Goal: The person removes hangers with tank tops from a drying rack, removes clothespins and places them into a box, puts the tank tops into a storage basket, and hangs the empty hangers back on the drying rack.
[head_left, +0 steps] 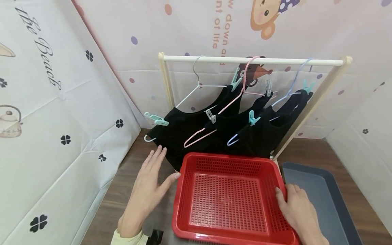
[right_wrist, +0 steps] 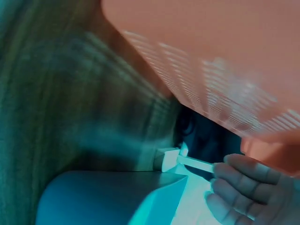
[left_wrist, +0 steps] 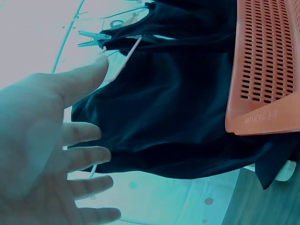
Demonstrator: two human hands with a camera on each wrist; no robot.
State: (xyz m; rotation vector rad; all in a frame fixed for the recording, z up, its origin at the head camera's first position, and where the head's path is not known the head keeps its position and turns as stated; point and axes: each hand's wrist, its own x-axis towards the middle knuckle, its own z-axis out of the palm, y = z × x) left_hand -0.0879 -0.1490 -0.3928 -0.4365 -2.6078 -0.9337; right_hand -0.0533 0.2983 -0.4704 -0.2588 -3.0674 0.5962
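A red perforated plastic basket [head_left: 228,200], with nothing lying in it, is in front of a small clothes rack. My right hand [head_left: 298,211] grips its right rim, thumb over the inner side and fingers outside; those fingers [right_wrist: 248,187] show beside the basket wall in the right wrist view. Left of the basket, my left hand [head_left: 145,190] is held with its fingers spread, apart from the rim. Its fingertips are nearest a black garment [left_wrist: 159,108] on a white hanger [head_left: 186,95]. More black clothing hangs on a pink hanger [head_left: 200,136] and a blue hanger [head_left: 234,139].
The rack's white bar [head_left: 220,60] runs between wooden posts. Teal clothespins [head_left: 157,119] and grey clothespins [head_left: 210,116] pinch the garments to the hangers. A dark grey tray [head_left: 321,200] lies on the wooden tabletop [head_left: 104,211] at right. Printed cloth [head_left: 61,112] stands at the sides and back.
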